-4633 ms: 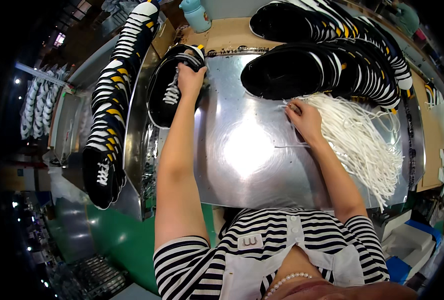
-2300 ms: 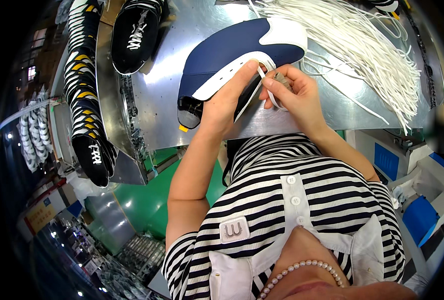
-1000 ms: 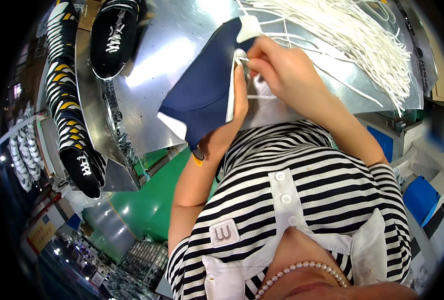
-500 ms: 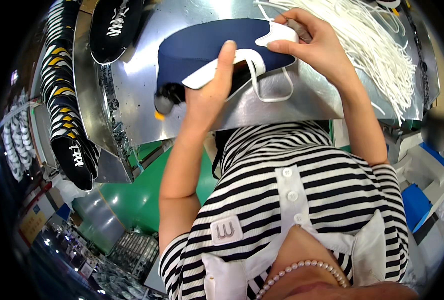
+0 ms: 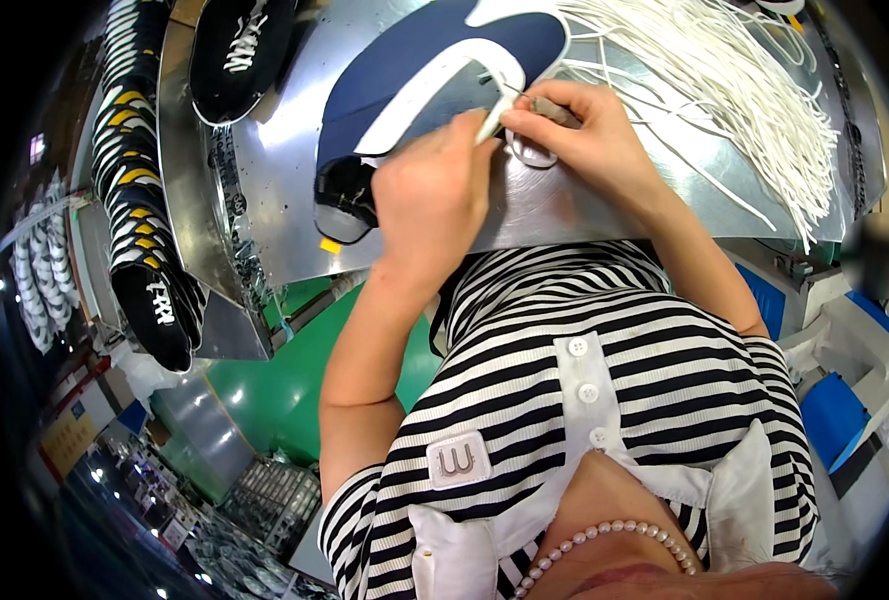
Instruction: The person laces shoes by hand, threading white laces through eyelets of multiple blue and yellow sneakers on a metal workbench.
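A navy shoe upper (image 5: 379, 105) with a white eyelet strip (image 5: 434, 82) lies flattened on the metal table, its black and grey end at the near left. My left hand (image 5: 429, 195), slightly blurred, is closed at the strip's near side, pinching a white shoelace (image 5: 491, 122). Just right of it, my right hand (image 5: 604, 140) grips the grey-brown handle of a small thin-tipped tool (image 5: 554, 111). The tool's tip is by the lace and the end of the strip. Under the right fingers hangs a lace loop (image 5: 532, 156).
Loose white laces (image 5: 734, 110) spread over the table's right side. A black laced upper (image 5: 239, 62) sits at the far left. Beyond the table's raised left edge (image 5: 189, 200) runs a long row of nested uppers (image 5: 134, 180). The table's front edge (image 5: 294, 275) is near my waist.
The upper has gone from tilted up in my hands to lying flatter and farther away. My left hand has left the strip for the lace. My right hand has let go of the white end and come nearer.
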### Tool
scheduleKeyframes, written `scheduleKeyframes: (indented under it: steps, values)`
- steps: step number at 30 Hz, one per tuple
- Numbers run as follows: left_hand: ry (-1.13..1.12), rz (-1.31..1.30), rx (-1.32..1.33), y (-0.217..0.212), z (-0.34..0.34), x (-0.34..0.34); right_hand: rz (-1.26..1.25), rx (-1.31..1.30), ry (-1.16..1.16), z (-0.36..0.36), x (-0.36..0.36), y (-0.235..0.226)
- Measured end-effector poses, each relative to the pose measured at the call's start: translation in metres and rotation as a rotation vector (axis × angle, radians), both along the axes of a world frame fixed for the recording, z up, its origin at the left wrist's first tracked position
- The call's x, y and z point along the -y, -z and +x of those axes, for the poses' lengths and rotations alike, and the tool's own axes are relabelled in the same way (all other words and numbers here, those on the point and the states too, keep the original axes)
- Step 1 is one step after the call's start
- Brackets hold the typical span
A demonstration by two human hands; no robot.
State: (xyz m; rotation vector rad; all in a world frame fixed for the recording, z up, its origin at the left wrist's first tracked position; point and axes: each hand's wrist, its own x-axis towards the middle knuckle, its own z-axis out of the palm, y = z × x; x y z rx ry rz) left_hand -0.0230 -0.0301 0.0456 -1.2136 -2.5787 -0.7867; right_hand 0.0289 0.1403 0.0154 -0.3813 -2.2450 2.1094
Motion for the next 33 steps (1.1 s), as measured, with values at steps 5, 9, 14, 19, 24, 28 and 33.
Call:
scheduleKeyframes:
  steps: [5, 9, 14, 19, 24, 28, 33]
  values:
    - [-0.107, 0.066, -0.005, -0.034, -0.009, 0.01, 0.165, -0.1, -0.17, 0.017, 0.001, -0.02]
    - [-0.212, 0.439, 0.039, -0.066, -0.03, 0.021, 0.471, -0.118, -0.365, 0.072, -0.017, -0.019]
    - [-0.212, 0.599, 0.277, -0.088, -0.028, 0.026, 0.377, 0.143, -0.405, 0.138, -0.048, 0.003]
    - [0.055, -0.157, 0.426, -0.011, -0.013, 0.011, 0.193, -0.033, -0.099, 0.087, -0.044, -0.023]
    - [0.117, -0.299, 0.483, -0.009, -0.014, 0.002, 0.011, -0.08, -0.005, 0.024, -0.052, -0.017]
    - [0.193, -0.155, 0.326, -0.006, -0.016, 0.006, -0.258, -0.043, -0.011, 0.006, -0.036, -0.041]
    - [0.111, -0.201, 0.378, -0.022, -0.016, -0.009, -0.113, -0.168, -0.045, -0.016, -0.03, -0.013]
